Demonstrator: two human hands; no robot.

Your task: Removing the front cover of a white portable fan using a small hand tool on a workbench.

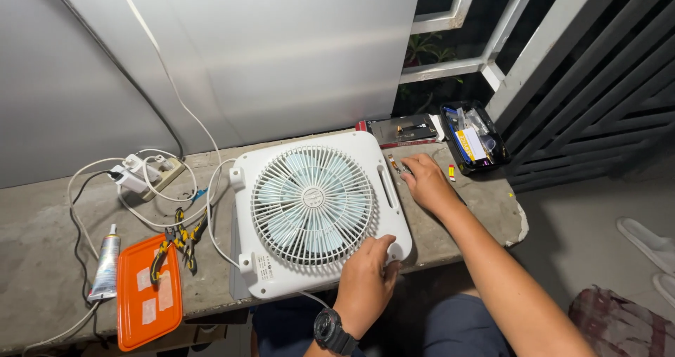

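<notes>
My left hand (365, 276) rests on the near right corner of the white box fan (320, 213), fingers curled loosely over the grille edge, steadying it rather than gripping it. The fan lies face-up on the concrete table (42, 258), grille in place and housing closed; no panel is off, so by my judgement the opening-up has not begun.

My right hand (425, 181) is flat on the table just beside the fan's right edge, fingertips on a small screwdriver-like tool (396, 164). I cannot tell whether the fingers have closed on it.

Containers: a black open tray (472, 140) at the far right holds small tools and a yellow-and-white packet, contents crowded and hard to separate. An orange lid or tray (148, 292) at the near left carries only pale labels. Yellow-handled pliers (181, 239) lie partly on its edge, a glue tube (107, 262) just beside it. A white power strip (144, 174) with cables sits behind.
</notes>
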